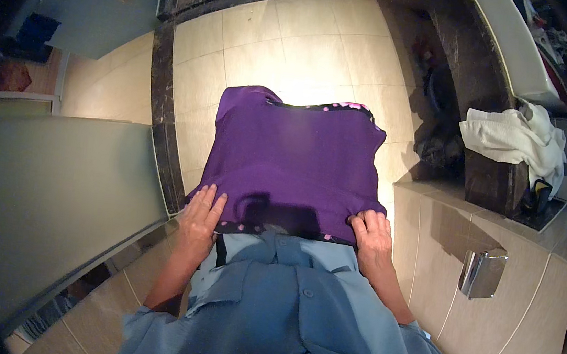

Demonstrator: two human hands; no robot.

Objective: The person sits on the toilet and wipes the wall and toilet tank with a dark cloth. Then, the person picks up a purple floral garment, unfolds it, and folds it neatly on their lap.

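Observation:
A purple cloth garment point(294, 152) with a dark, pink-spotted trim is spread out in front of my waist, above the tiled floor. My left hand point(198, 220) grips its near left corner, thumb towards the cloth's middle. At the near right corner my right hand point(373, 235) has its fingers curled over the fabric. The dotted trim runs along the near edge between both hands, and part of it shows at the far edge too. A shadow falls on the near part of the cloth.
To the left stands a frosted glass panel point(64, 195) beside a dark stone strip point(163, 112). A chrome paper holder point(482, 273) is fixed to the tiled wall on the right. Beyond it, a white towel point(521, 137) lies on a dark counter end near a white basin edge point(520, 46).

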